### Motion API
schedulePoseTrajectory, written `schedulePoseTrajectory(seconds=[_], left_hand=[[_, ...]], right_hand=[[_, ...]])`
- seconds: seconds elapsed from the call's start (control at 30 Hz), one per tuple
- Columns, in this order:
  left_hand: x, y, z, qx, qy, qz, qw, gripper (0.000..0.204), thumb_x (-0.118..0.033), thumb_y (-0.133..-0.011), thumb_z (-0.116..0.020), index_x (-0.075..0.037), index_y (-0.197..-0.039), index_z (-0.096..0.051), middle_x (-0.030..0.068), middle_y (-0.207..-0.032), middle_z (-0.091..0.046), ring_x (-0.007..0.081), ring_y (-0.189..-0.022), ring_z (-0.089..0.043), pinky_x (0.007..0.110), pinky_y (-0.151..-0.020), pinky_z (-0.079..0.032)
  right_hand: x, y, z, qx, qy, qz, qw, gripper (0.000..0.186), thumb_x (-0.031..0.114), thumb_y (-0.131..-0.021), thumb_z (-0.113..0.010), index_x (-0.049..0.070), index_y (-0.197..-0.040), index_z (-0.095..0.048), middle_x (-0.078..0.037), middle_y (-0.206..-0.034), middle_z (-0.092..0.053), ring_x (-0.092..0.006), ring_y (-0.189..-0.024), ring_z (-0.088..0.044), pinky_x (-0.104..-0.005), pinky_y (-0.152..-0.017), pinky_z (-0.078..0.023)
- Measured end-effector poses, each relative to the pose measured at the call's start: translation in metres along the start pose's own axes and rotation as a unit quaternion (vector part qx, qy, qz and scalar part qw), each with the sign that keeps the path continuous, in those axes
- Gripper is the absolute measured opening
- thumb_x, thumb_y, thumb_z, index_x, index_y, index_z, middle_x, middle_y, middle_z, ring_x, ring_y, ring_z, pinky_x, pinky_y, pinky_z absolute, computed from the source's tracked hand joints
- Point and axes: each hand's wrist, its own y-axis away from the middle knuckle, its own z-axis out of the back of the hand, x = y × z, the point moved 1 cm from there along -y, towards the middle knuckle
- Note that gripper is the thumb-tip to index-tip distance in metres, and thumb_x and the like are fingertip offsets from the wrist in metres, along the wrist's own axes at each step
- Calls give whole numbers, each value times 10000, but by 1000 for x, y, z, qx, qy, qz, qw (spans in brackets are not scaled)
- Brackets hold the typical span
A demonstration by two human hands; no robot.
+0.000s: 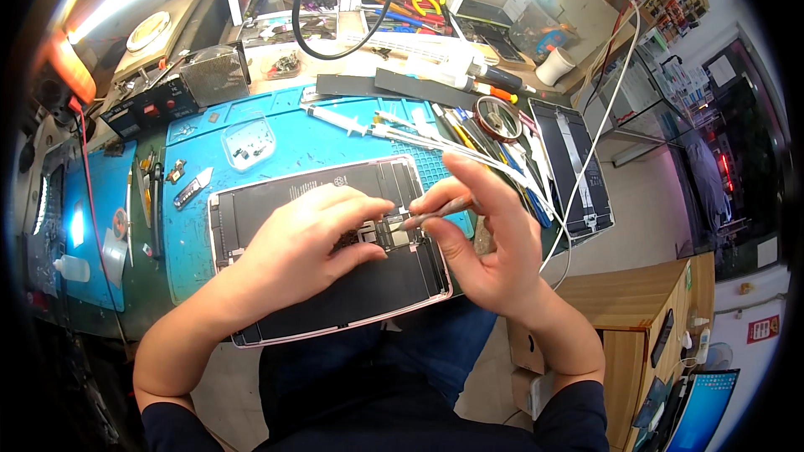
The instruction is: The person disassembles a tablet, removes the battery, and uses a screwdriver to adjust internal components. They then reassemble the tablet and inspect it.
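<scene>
An opened tablet (335,305) with a pinkish frame and black battery packs lies at the bench's near edge, tilted slightly. My left hand (310,230) rests over its middle; thumb and fingers are apart, on either side of the small metallic parts (398,234) near its right end. Nothing shows in that hand. My right hand (498,243) pinches a slim, pointed metal tool (442,211) between thumb and fingers. Its tip points left and reaches those parts; whether it touches them I cannot tell. The tool's exact kind is unclear.
A blue work mat (289,138) carries a clear dish (249,142) of tiny parts and a syringe (335,120). Several pens and tools lie right, beside a wire spool (497,119) and another tablet shell (574,167). A white cable (605,125) crosses there. A black cable loop (299,8) hangs ahead.
</scene>
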Motion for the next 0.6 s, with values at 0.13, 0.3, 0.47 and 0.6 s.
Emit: schedulePoseTrajectory(seconds=[0.13, 0.3, 0.47, 0.6], left_hand=[[6, 3, -7, 2, -7, -30, 1000, 156, -80, -857, -801, -32, -992, -739, 110, -977, -713, 285, -900, -697, 380, -784, -563], [11, 4, -9, -25, -19, -34, 999, 103, -64, -884, -761, -38, -983, -752, 97, -936, -717, 285, -881, -704, 378, -772, -566], [6, 3, -4, -39, -35, -22, 998, 146, -22, -882, -753, -18, -1027, -764, 109, -951, -724, 283, -899, -711, 367, -792, -572], [7, 2, -2, -38, -26, -16, 999, 141, -16, -872, -757, -16, -1013, -764, 107, -955, -728, 281, -903, -711, 366, -797, -572]], right_hand=[[5, 2, -5, 4, -11, 14, 1000, 599, -111, -899, -708, -13, -1464, -535, -144, -1051, -703, -192, -861, -717, -311, -760, -592], [-3, 8, 12, -26, -4, -52, 998, 583, -102, -936, -672, -11, -1486, -501, -131, -1054, -696, -184, -878, -707, -306, -761, -610], [-13, 15, 18, 1, 47, -75, 996, 565, -100, -956, -642, 0, -1492, -491, -130, -1032, -680, -178, -888, -690, -311, -756, -615], [-15, 16, 17, 2, 43, -77, 996, 562, -107, -956, -637, 1, -1488, -493, -125, -1024, -678, -179, -882, -690, -312, -760, -615]])
